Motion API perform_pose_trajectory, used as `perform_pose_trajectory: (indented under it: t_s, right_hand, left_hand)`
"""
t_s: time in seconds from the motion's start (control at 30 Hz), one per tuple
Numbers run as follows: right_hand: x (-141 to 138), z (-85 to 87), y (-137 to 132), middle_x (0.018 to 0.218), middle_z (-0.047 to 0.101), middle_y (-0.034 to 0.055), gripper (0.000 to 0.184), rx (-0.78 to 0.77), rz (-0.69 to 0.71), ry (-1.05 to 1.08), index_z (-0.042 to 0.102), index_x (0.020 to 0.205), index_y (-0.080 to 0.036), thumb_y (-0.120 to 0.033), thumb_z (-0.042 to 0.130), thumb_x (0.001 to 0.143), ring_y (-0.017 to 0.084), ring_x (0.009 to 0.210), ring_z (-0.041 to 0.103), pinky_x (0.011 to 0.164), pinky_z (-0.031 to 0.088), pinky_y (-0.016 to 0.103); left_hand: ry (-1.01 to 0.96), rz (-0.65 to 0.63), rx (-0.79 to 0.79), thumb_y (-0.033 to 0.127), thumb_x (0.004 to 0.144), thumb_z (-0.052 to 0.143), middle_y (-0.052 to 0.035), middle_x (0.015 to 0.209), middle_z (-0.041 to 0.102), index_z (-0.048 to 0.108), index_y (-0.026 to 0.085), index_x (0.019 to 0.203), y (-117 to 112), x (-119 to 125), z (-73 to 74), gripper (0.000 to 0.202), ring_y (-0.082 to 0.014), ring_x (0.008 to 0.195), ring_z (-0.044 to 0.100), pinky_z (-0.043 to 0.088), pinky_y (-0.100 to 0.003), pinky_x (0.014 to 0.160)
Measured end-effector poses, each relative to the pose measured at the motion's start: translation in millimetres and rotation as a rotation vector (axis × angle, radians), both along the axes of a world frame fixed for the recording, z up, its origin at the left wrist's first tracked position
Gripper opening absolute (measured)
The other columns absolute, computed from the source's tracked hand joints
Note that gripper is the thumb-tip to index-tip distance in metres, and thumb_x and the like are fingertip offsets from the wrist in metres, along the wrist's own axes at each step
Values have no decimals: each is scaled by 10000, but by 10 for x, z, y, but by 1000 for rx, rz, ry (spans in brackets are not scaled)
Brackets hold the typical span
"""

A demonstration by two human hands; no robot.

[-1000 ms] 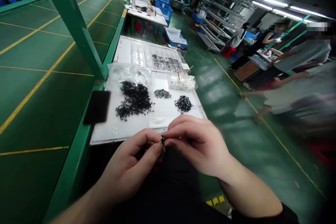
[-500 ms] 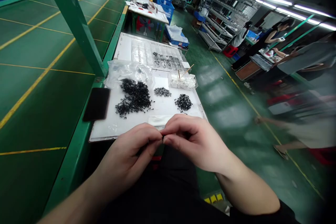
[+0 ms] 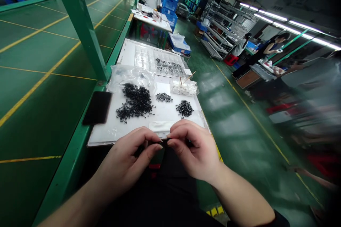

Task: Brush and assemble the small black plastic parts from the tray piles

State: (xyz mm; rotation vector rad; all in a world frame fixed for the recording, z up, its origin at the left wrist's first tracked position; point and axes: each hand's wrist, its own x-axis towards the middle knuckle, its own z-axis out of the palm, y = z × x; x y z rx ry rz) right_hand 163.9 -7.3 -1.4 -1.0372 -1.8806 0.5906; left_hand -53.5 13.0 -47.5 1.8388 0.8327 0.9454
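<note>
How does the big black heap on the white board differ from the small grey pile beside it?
The big black heap is far larger than the small grey pile. The heap is tangled stemmed pieces, sprawling; the pile is tiny ring-like bits, tightly grouped. The heap looks darker than the pile. Both lie loose on the same white board.
</note>
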Motion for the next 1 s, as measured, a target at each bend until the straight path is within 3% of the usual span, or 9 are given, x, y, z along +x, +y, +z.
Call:
perform_pose_trajectory:
  t_s: [0.1, 0.2, 0.3, 0.47, 0.57, 0.67, 0.8, 0.93, 1.0]
  right_hand:
    - [-23, -57, -2, 887, 695, 23, 35, -82, -22, 57, 689, 966, -200, -219, 702, 992, 137, 788, 649, 685, 509, 266]
    - [-65, -126, -16, 851, 682, 14, 56, -203, 7, 9, 693, 958, -207, -254, 716, 979, 140, 736, 619, 645, 475, 278]
    - [-107, -177, -31, 868, 681, 5, 45, -222, 82, -49, 681, 956, -209, -220, 725, 955, 130, 746, 612, 665, 471, 273]
    - [-64, -72, -35, 916, 694, 16, 60, -202, 90, -89, 706, 991, -215, -231, 747, 951, 141, 790, 639, 701, 496, 282]
    - [-1, 35, -24, 964, 694, 33, 189, -59, 64, -27, 707, 1148, -222, -195, 724, 962, 134, 749, 607, 660, 497, 281]
    - [23, 61, -8, 1076, 685, 64, 293, -23, 146, -30, 716, 1257, -239, -136, 684, 984, 155, 889, 665, 749, 561, 288]
    - [9, 7, 7, 1041, 678, 53, 238, -42, 140, -7, 755, 1190, -222, -116, 703, 982, 141, 928, 679, 791, 567, 269]
    - [38, 37, 10, 981, 695, 55, 209, -37, 97, -20, 767, 1145, -205, -120, 716, 961, 145, 827, 661, 684, 521, 283]
    - [92, 121, 1, 874, 667, 38, 135, -9, 32, 156, 772, 1064, -219, -163, 691, 972, 149, 722, 617, 627, 478, 311]
  left_hand:
    - [-61, 58, -76, 317, 1067, 609, 27, 931, 672, 650, 292, 1033, -12, -27, -3, 59, -155, 864, 637, 496, -256, 757]
    - [-153, 96, -272, 421, 1055, 630, 26, 905, 666, 658, 289, 1007, -2, -16, 11, 144, -156, 816, 623, 492, -247, 699]
    - [-233, 46, -387, 463, 1043, 647, 26, 890, 653, 679, 277, 980, 23, 29, 24, 199, -152, 827, 613, 497, -235, 723]
    - [-241, -36, -381, 459, 1045, 640, 12, 852, 610, 672, 233, 886, 46, 70, 50, 278, -160, 824, 581, 479, -247, 729]
    - [-190, -46, -367, 446, 1049, 630, -4, 857, 652, 683, 223, 899, 34, 59, 83, 274, -176, 809, 601, 489, -272, 718]
    - [-178, -74, -368, 431, 1056, 624, -6, 857, 689, 713, 230, 937, 15, 47, 106, 250, -178, 800, 627, 504, -277, 722]
    - [-197, -86, -413, 439, 1045, 646, -3, 888, 696, 734, 245, 981, 3, 33, 95, 222, -175, 833, 634, 514, -271, 752]
    - [-167, -76, -413, 434, 1044, 648, 1, 920, 707, 731, 269, 992, 0, 0, 71, 192, -173, 866, 643, 525, -258, 770]
    - [-128, -32, -386, 449, 1038, 657, 7, 908, 703, 724, 282, 1001, -5, -19, 57, 183, -165, 840, 636, 519, -244, 736]
